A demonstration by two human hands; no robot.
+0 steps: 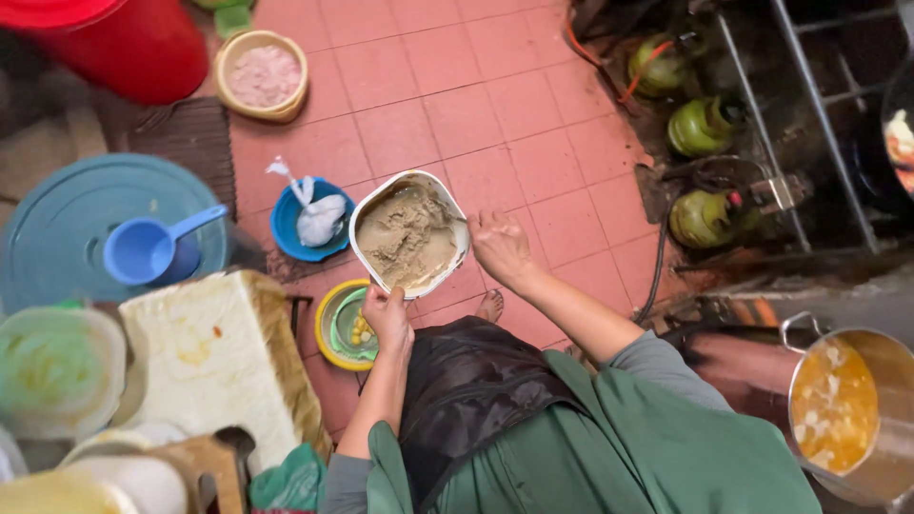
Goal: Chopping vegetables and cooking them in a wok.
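Currently the work is at a mixing or scraping step: the white bowl (409, 235) of brownish paste (405, 240) is held tilted above the red tiled floor (457, 86). The left hand (388, 319) is closed around the bowl's near rim from below. The right hand (499, 246) sits at the far rim with fingers curled, apparently gripping a thin utensil that reaches into the paste; the utensil is too small to identify. The next move probably calls for a steady left grip while the right hand works the paste.

Surrounding items, by size: a big blue lid (67, 228) carrying a blue scoop (148, 249), a pot of yellow broth (847, 409) at right, green gas cylinders (703, 217) beyond, a blue dish (307, 221) holding a tied bag, and a yellow bowl (345, 326) directly beneath the left hand. Floor space below the bowl is crowded.
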